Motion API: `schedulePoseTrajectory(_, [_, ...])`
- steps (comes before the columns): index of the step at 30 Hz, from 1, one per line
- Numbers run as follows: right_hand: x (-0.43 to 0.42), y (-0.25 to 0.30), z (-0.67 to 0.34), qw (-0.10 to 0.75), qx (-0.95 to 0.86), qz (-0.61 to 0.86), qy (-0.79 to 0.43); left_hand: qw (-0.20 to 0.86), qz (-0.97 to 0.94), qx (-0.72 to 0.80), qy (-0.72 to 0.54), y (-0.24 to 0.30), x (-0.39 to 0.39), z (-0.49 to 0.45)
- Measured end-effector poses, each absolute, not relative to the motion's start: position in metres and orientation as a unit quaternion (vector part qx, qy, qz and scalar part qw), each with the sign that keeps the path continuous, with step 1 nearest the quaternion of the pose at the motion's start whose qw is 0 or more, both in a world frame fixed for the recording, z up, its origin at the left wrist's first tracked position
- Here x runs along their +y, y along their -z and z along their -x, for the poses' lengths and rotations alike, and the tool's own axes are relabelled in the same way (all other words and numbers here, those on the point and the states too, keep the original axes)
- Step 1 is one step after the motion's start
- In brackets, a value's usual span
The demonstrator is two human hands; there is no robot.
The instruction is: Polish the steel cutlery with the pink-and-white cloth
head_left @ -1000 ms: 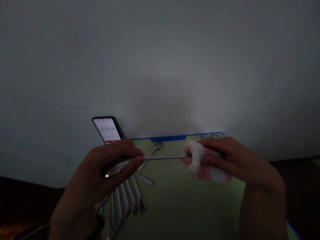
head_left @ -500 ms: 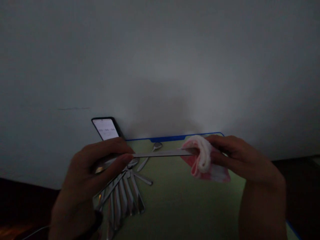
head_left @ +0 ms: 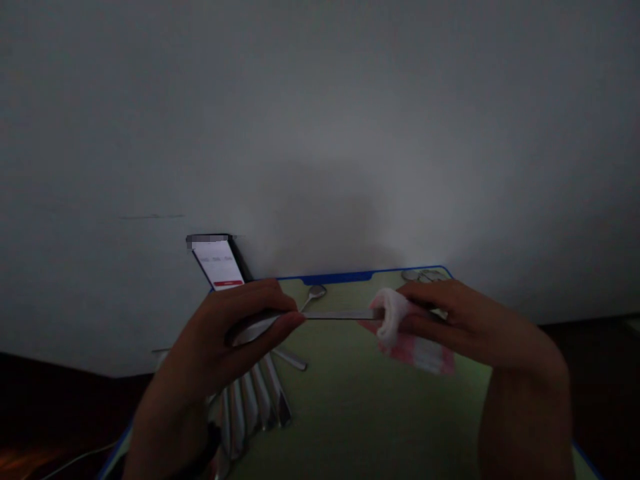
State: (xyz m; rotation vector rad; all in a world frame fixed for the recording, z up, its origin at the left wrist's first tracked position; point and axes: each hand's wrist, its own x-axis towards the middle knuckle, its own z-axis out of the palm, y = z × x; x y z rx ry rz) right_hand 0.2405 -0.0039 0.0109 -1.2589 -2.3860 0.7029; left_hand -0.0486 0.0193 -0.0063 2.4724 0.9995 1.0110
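My left hand point(head_left: 235, 327) pinches a metal spoon point(head_left: 340, 315) near its neck, and the broad shiny end lies partly hidden behind the fingers. The spoon is level above the table, its thin handle pointing right. Around the handle's far end my right hand point(head_left: 450, 320) presses a folded pink and white cloth point(head_left: 393, 320), which hides that tip. Below the left hand, several pieces of silver cutlery point(head_left: 250, 400) lie fanned out, partly covered by the hand and wrist. A single small spoon point(head_left: 316, 292) rests behind the held one.
A lit phone point(head_left: 217, 261) leans on the grey wall point(head_left: 320, 133) at the back left. Several spoon bowls point(head_left: 413, 275) show at the back right, behind my right hand. The pale green tabletop point(head_left: 370, 407) has a blue edge point(head_left: 340, 277).
My left hand has slid right, closer to the cloth, so less of the handle shows between the hands. The spoon bowls at the back right have come into sight.
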Motion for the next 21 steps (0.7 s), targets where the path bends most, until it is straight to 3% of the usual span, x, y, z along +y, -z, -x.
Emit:
schedulePoseTrajectory(9, [0.005,0.003,-0.204,0.146,-0.860,0.440,-0.214,0.146,-0.900,0.322,-0.256,0.022,0.028,0.017])
schedulePoseTrajectory(21, [0.006,0.006,-0.207,0.142,-0.855,0.428,-0.254,0.188,-0.880,0.332,-0.282,0.021,0.029,0.020])
